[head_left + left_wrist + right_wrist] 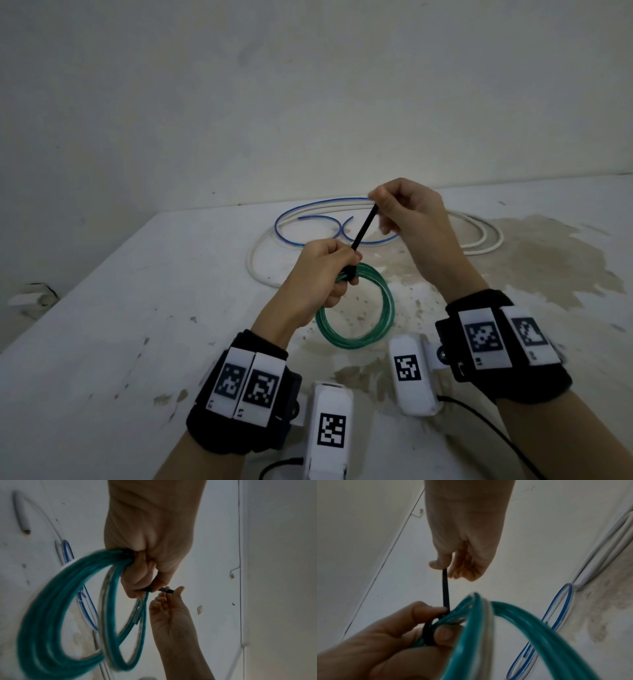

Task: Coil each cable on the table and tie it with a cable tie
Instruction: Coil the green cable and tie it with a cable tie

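Left hand (320,270) grips the green coil (356,308) above the table (102,308) with the black tie (364,228) looped round the bundle, right hand (407,216) pinches the tie's free tail, stretched straight between both hands, while blue cable (294,236) and white cable (479,236) lie loose behind.

No readable words, brands or numbers are shown. Only black-and-white square coded markers are seen: two on white tags on the left wristband (244,390), two on the right wristband (503,337), and one on each white camera housing (330,431) beside the wristbands. Small marks below the tags are too blurred to be read.
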